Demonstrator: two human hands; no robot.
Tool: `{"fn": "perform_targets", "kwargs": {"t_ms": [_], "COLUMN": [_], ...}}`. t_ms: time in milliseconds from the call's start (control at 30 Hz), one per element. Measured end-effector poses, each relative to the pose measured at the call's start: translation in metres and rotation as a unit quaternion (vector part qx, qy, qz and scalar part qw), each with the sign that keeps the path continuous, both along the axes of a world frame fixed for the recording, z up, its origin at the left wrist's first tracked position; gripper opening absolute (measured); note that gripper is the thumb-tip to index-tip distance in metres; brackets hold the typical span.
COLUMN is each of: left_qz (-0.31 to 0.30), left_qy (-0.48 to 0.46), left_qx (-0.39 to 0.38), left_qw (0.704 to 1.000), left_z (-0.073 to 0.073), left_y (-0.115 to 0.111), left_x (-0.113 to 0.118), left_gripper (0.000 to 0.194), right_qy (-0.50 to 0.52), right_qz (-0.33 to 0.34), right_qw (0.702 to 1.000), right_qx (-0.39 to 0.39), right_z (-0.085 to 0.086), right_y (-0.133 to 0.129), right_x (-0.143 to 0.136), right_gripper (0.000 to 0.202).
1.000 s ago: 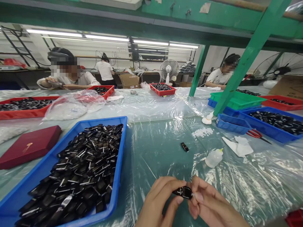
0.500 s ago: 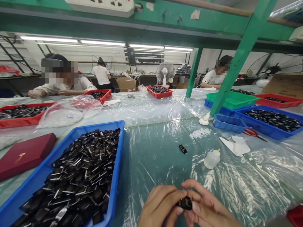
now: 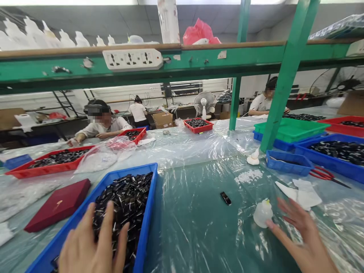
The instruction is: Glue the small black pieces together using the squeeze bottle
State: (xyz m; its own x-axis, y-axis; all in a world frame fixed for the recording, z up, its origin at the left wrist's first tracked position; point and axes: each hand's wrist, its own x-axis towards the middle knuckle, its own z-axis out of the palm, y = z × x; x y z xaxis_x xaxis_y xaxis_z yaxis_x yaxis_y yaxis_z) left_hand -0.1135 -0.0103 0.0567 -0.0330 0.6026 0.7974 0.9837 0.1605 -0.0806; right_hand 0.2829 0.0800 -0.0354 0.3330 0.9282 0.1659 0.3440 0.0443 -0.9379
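My left hand [image 3: 95, 242], fingers spread, hovers over the blue tray [image 3: 146, 223] heaped with small black glossy pieces [image 3: 127, 201]. I cannot tell whether its fingertips touch them. At the right, my right hand [image 3: 303, 231] is open, slightly blurred, with the thumb beside a small translucent squeeze bottle [image 3: 263, 213] with a yellowish tip. Whether thumb and bottle touch is unclear. One black glossy piece [image 3: 225, 198] lies alone on the green table surface [image 3: 193, 220] between the hands. Beyond the bottle is a scatter of small white bits [image 3: 248, 176].
A dark red box [image 3: 58, 204] lies left of the blue tray. Right of the white tissue [image 3: 304, 193] are red-handled scissors [image 3: 324, 173] and a small blue bin [image 3: 288, 162]. A green post [image 3: 280, 94] rises from the table. Co-workers sit across, beyond red trays [image 3: 199, 128].
My hands have parted and no longer hold the black piece. The left moved to the blue tray, the right toward the bottle. The camera view has tilted up.
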Motion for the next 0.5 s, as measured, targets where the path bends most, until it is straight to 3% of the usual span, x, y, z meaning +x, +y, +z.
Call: {"fn": "perform_targets", "kwargs": {"t_ms": [100, 167, 267, 367, 433, 500], "left_qz": [-0.080, -0.171, -0.240, -0.273, -0.290, -0.300], "left_qy": [0.041, 0.077, 0.088, 0.088, 0.081, 0.066], "left_qx": [-0.078, -0.147, -0.312, -0.356, -0.371, -0.384], "left_qw": [0.993, 0.971, 0.915, 0.889, 0.878, 0.871], "left_z": [-0.020, -0.038, -0.058, -0.060, -0.054, -0.049], "left_y": [0.017, 0.033, 0.068, 0.108, 0.128, 0.139], "left_x": [0.024, 0.063, 0.128, 0.171, 0.184, 0.188], "left_gripper": [0.061, 0.057, 0.059, 0.064, 0.068, 0.058], "right_qy": [0.019, 0.023, 0.023, 0.031, 0.037, 0.043], "right_qz": [0.086, 0.119, 0.119, 0.126, 0.128, 0.131], "right_qw": [0.993, 0.984, 0.980, 0.973, 0.971, 0.970], "right_qx": [-0.084, -0.130, -0.160, -0.189, -0.197, -0.200], "right_z": [-0.019, -0.026, -0.026, -0.020, -0.017, -0.016], "right_y": [0.016, 0.017, 0.012, 0.007, 0.005, 0.004], "right_x": [0.005, 0.004, 0.005, 0.006, 0.007, 0.008], "right_gripper": [0.094, 0.084, 0.086, 0.093, 0.098, 0.102]}}
